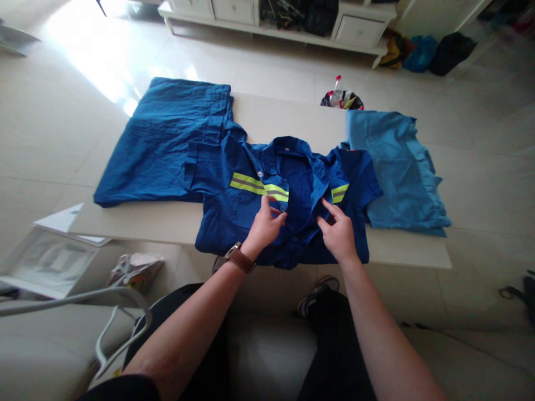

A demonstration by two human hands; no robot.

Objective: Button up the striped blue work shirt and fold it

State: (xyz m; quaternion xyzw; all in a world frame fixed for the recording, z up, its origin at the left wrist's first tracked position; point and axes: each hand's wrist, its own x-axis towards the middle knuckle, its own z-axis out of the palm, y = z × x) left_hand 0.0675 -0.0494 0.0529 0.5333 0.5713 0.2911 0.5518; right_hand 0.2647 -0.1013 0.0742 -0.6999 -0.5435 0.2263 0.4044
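Note:
A dark blue short-sleeved work shirt (221,223) with yellow-grey reflective stripes (251,185) lies spread on a pale low table (409,250), its front partly folded over. My left hand (264,225), with a brown-strapped wristwatch (240,258) on the wrist, has its fingers at the chest pocket flap and its small button (283,208), seeming to pinch the cloth. My right hand (337,234) rests on the shirt front, with thumb and forefinger beside the placket edge. Dark blue folded trousers (163,145) lie to the left, and a lighter blue garment (397,172) lies to the right.
A plastic bottle with a crumpled bag (340,97) stands on the floor beyond the table. Further back are a white cabinet (276,16) and dark bags (451,53). A white wire rack (54,262) stands at the left, and my dark-clad legs lie below.

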